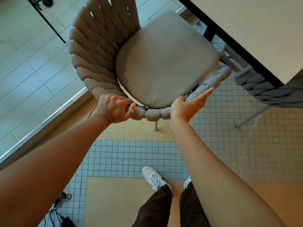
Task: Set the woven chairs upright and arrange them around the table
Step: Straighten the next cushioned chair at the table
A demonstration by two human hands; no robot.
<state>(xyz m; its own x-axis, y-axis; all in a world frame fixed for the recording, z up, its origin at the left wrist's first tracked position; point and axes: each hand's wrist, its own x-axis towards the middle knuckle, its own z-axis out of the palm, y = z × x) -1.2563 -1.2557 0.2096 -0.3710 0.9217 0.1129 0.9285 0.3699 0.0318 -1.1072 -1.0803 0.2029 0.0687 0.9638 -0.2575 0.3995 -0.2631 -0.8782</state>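
Note:
A woven rope chair [91,51] with a grey seat cushion [165,61] stands upright in front of me, beside the pale table [255,25] at the upper right. My left hand [114,108] is closed around the chair's near rim. My right hand [188,104] rests against the same rim with its thumb hooked over and its fingers stretched flat along the rope. A second woven chair [262,89] sits tucked partly under the table at the right.
A metal door track [49,118] runs diagonally along the left, with wooden planks beyond it. A thin black leg [49,23] stands at the upper left. Black cables [60,210] lie on the tiled floor near my feet.

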